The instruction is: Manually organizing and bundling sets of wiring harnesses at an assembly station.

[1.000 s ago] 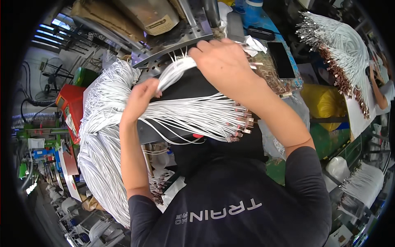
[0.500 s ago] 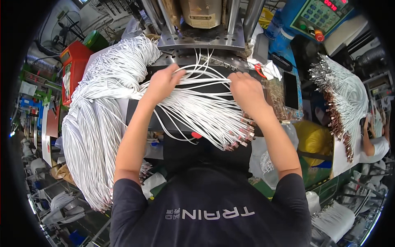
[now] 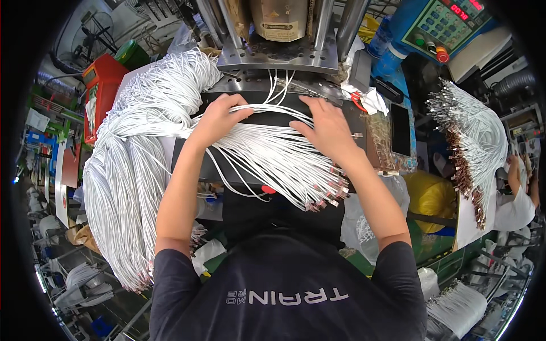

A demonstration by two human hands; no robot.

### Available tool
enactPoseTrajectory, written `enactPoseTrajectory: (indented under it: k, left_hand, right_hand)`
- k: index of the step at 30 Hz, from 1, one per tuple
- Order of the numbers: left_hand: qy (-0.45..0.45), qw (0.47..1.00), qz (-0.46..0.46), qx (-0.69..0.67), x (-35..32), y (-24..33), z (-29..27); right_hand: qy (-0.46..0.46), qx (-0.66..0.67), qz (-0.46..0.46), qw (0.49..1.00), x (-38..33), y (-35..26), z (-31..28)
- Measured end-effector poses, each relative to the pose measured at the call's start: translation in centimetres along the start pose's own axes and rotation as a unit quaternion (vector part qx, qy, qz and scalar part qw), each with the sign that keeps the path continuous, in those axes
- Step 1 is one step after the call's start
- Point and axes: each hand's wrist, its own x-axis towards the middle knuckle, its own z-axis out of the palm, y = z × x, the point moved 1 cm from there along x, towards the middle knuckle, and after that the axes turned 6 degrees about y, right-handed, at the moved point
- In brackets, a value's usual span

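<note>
A fanned bundle of white cables (image 3: 273, 149) lies across the dark work surface, its brownish connector ends (image 3: 327, 193) toward the lower right. My left hand (image 3: 219, 120) is closed round cables at the bundle's upper left, thumb and fingers curled about several strands. Over the right side of the bundle, my right hand (image 3: 330, 129) is open, thumb spread from the fingers, with strands passing beneath and beside it. A few cables (image 3: 280, 85) run up from the fan to the metal press (image 3: 273, 59). Cable parts under both hands are hidden.
A large heap of white cables (image 3: 162, 85) hangs over the table's left side near a red machine (image 3: 102, 91). At right are a black phone (image 3: 400, 129), red-handled scissors (image 3: 357, 101) and a control panel (image 3: 446, 25). Another person (image 3: 515, 207) sits by more cables at far right.
My right hand has loosened from the upper strands and spread its thumb and fingers. My left hand has barely moved. The bundle's connector ends have shifted slightly left and down.
</note>
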Motion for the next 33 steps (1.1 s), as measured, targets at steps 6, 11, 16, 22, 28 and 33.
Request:
enactPoseTrajectory:
  k: [6,11,16,22,28,33]
  left_hand:
    - [-0.016,0.981,-0.151,-0.117,-0.7,1.1,-1.2]
    - [-0.015,1.0,0.004,0.02,1.2,5.6,1.4]
    - [-0.137,0.977,-0.164,-0.01,1.4,7.8,-0.7]
    - [-0.267,0.721,-0.363,-0.527,-4.2,9.0,8.9]
    - [-0.271,0.772,-0.324,-0.475,-1.5,7.6,10.7]
    - [-0.148,0.754,-0.366,-0.525,1.3,5.9,10.4]
  right_hand:
    - [-0.137,0.055,0.073,0.986,0.1,1.1,-0.1]
    - [-0.139,0.014,0.036,0.99,0.8,-2.7,0.2]
    - [-0.006,-0.163,-0.031,0.986,0.2,3.7,-3.3]
    - [-0.004,0.099,-0.104,0.99,-0.3,1.5,-1.6]
    - [-0.129,0.526,0.227,0.809,-0.2,3.5,0.9]
    - [-0.055,0.52,0.296,0.799,-0.7,3.8,0.0]
